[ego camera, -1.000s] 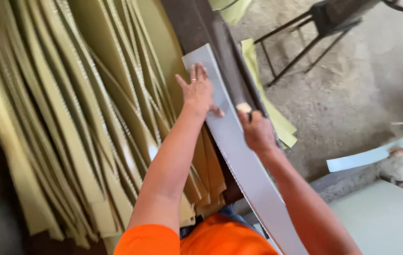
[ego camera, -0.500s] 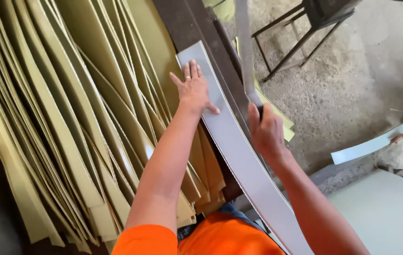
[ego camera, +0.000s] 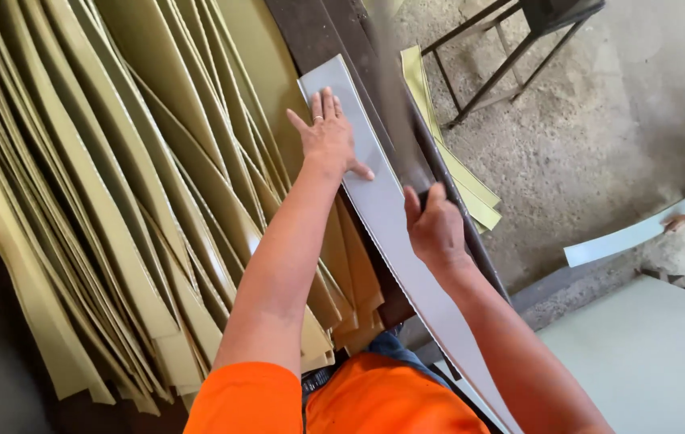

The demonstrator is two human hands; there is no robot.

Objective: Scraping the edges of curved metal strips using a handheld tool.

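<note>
Your left hand (ego camera: 328, 138) presses flat, fingers spread, on the grey strip (ego camera: 374, 193); your right hand (ego camera: 435, 229) grips the blurred lever (ego camera: 394, 96). Many yellow strips (ego camera: 117, 201) piled; this one, I judge, unfinished.

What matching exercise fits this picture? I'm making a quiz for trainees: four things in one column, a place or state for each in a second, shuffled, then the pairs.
Things
1. left hand
2. right hand
3. grey strip
4. yellow strips

Places or states
A. fanned out in a pile on the left side
B. flat, palm down, on the grey strip
C. closed around a blurred lever handle
D. long and narrow, lying along the bench edge

Pairs: 1-B, 2-C, 3-D, 4-A
</note>
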